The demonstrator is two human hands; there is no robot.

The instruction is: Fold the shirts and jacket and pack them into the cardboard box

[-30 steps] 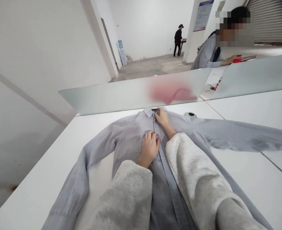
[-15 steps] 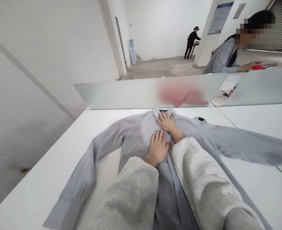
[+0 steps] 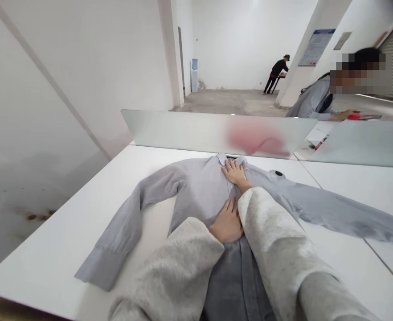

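A grey long-sleeved shirt [image 3: 201,187] lies front up on the white table [image 3: 59,254], its collar toward the far edge and both sleeves spread out. My right hand [image 3: 235,173] rests flat on the shirt just below the collar, fingers apart. Nearer to me, my left hand [image 3: 227,221] presses on the chest beside the button placket, its fingers stretched forward and partly tucked beside my right sleeve. Neither hand grips anything. My pale fleece sleeves cover much of the lower shirt.
A frosted glass divider [image 3: 183,132] stands along the far edge, a red shape blurred behind it. Beside the shirt's right-hand sleeve sits a small white roll [image 3: 278,174]. Past the divider, a person [image 3: 317,96] in grey holds a flat object; another person [image 3: 277,71] stands farther back.
My left hand has slid down the shirt toward me and slightly right. My right hand stays below the collar. The view has shifted and tilted.
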